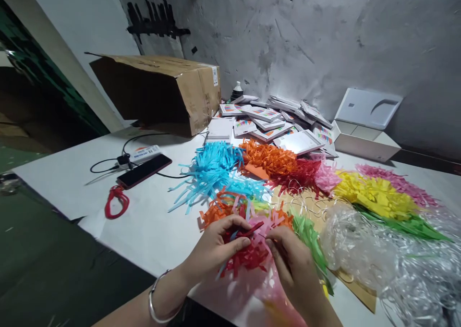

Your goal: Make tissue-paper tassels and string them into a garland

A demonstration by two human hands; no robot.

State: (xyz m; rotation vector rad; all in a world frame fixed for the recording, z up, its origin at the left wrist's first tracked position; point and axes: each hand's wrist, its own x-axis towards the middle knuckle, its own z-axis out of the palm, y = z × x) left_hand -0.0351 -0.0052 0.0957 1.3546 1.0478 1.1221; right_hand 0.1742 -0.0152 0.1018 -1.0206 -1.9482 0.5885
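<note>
My left hand pinches a bunch of red paper strips at the near edge of the white table; a silver bangle sits on that wrist. Close beside it, my right hand grips the same red bunch from the right, fingers curled. Just behind the hands lie mixed orange, pink and green strips. Farther back are piles of blue strips, orange strips, red strips, yellow strips and pink strips.
Clear plastic ribbon heaps at the right. A phone, a charger with cable and a red cord lie left. An open cardboard box, stacked paper packs and a white box stand at the back.
</note>
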